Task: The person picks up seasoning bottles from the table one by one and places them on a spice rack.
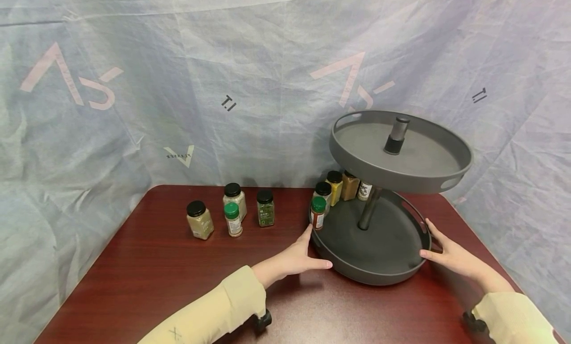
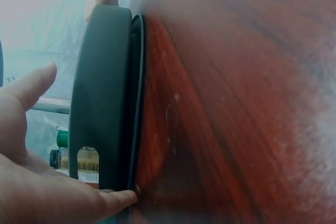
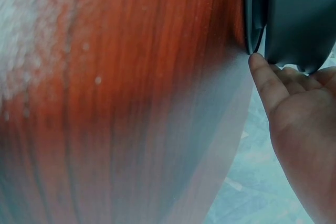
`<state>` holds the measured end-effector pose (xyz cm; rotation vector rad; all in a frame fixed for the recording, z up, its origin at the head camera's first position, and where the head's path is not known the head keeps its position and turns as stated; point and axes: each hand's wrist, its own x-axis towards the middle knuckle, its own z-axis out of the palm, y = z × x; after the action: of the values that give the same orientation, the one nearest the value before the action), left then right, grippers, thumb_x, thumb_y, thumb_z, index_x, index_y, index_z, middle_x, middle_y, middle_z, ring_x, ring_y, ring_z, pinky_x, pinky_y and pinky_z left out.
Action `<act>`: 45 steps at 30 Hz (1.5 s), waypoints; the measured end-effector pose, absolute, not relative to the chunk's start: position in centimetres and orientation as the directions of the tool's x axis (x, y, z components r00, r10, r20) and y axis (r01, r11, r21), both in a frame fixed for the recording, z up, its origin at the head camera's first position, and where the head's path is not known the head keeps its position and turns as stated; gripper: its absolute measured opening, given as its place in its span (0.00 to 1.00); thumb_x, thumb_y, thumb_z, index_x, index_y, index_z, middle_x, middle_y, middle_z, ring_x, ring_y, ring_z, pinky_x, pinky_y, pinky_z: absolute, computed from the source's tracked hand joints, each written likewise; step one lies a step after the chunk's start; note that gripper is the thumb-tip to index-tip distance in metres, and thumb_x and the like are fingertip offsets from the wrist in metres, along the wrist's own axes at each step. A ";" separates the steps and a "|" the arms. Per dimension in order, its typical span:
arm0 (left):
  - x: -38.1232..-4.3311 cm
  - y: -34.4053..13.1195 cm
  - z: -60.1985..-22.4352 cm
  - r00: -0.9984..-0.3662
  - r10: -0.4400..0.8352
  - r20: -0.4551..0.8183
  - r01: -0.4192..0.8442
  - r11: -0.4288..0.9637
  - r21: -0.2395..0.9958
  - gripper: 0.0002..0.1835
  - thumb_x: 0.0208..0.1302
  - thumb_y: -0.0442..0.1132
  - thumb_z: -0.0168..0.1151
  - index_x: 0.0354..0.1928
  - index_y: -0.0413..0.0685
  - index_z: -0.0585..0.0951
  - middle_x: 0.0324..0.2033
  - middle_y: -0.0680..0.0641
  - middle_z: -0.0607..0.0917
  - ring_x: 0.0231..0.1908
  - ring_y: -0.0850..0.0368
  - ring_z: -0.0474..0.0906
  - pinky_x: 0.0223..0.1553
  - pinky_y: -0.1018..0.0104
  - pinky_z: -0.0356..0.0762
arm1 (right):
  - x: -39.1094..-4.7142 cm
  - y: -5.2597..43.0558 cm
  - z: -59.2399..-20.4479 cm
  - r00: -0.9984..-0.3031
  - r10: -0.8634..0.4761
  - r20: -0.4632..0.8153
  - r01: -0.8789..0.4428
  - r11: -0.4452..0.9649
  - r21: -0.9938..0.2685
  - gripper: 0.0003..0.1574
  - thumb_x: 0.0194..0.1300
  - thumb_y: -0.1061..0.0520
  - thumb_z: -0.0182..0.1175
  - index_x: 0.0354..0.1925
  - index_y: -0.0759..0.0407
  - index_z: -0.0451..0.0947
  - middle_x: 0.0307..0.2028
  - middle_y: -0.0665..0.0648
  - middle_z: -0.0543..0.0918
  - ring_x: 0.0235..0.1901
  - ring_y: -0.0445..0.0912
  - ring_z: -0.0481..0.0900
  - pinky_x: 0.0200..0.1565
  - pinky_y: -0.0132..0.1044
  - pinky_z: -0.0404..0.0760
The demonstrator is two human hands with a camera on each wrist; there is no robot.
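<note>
A dark grey two-tier round spice rack stands on the table, its upper tray bare around the central post. My left hand lies along the lower tray's left side, fingers fairly straight and thumb spread apart near the front rim. At the opposite side, my right hand touches the rim by a handle cutout with extended fingers. On the lower tray's back left stand a green-capped shaker, a black-capped jar, a yellow spice jar, a brown spice jar and a white-labelled bottle.
Left of the rack on the dark red table stand a tan spice jar, a pale spice jar, a small green-capped shaker and a green herb jar. A grey cloth hangs behind the table.
</note>
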<state>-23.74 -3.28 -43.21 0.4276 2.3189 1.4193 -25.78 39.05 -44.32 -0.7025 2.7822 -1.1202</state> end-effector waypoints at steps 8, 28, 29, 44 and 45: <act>-24.6 -3.5 -43.5 -0.882 0.445 -0.157 0.062 0.440 0.896 0.59 0.54 0.51 0.70 0.74 0.46 0.38 0.74 0.46 0.42 0.73 0.50 0.41 0.69 0.48 0.49 | -25.6 38.8 -44.3 -0.892 -0.437 0.116 -0.393 0.623 -0.676 0.58 0.63 0.60 0.61 0.71 0.71 0.30 0.65 0.83 0.50 0.53 0.10 0.50 0.47 0.10 0.61; -26.0 -3.3 -43.6 -0.892 0.426 -0.151 0.046 0.417 0.908 0.59 0.54 0.51 0.70 0.74 0.46 0.37 0.74 0.44 0.43 0.73 0.49 0.41 0.69 0.48 0.48 | -25.5 38.8 -43.9 -0.894 -0.435 0.110 -0.393 0.640 -0.660 0.58 0.63 0.61 0.61 0.72 0.71 0.30 0.65 0.82 0.50 0.53 0.09 0.49 0.47 0.10 0.61; -26.1 -3.3 -43.7 -0.892 0.426 -0.151 0.045 0.416 0.908 0.59 0.54 0.50 0.70 0.74 0.46 0.37 0.74 0.44 0.43 0.73 0.49 0.41 0.69 0.48 0.48 | -25.5 38.7 -43.9 -0.892 -0.438 0.112 -0.396 0.636 -0.662 0.58 0.63 0.61 0.61 0.72 0.71 0.30 0.65 0.82 0.50 0.53 0.09 0.49 0.47 0.10 0.60; -27.4 -3.1 -44.0 -0.900 0.410 -0.148 0.037 0.409 0.912 0.60 0.54 0.50 0.70 0.74 0.45 0.37 0.74 0.43 0.42 0.73 0.50 0.40 0.70 0.50 0.46 | -25.6 38.7 -44.0 -0.888 -0.443 0.121 -0.405 0.632 -0.661 0.58 0.63 0.61 0.61 0.72 0.70 0.30 0.66 0.82 0.49 0.55 0.10 0.47 0.47 0.09 0.60; -27.5 -3.1 -44.0 -0.901 0.410 -0.144 0.038 0.405 0.913 0.60 0.54 0.50 0.70 0.74 0.45 0.37 0.74 0.43 0.42 0.73 0.50 0.40 0.70 0.50 0.46 | -25.6 38.7 -44.1 -0.885 -0.448 0.127 -0.412 0.626 -0.663 0.58 0.63 0.61 0.61 0.72 0.71 0.30 0.66 0.83 0.49 0.55 0.10 0.47 0.47 0.09 0.60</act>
<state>-27.51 -3.09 -44.01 0.3871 2.3206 1.4950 -25.58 38.73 -44.05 -0.7372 2.7873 -1.1167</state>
